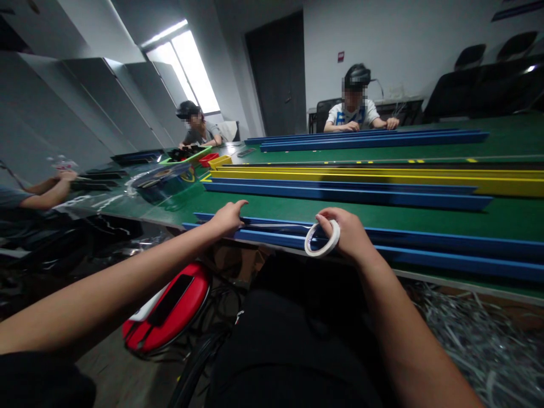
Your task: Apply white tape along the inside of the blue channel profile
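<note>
My right hand [346, 229] grips a roll of white tape [309, 247], tilted with its open ring facing me. From the roll a narrow strip of tape [276, 226] runs left, pulled straight, along a long blue rail [280, 238] at the near table edge. At the strip's other end is my left hand [229, 218], fingers curled down at the rail and thumb sticking out to the right. Its fingertips are hidden, so how they touch strip and rail does not show.
Beyond lie blue rails [340, 192] and yellow rails [425, 178] on the green table [187, 212]. Left are a clear plastic bag [165, 184] and small bins [221, 161]. A red stool [191, 294] stands below; shredded strips [488, 345] lie lower right. Several people sit around the table.
</note>
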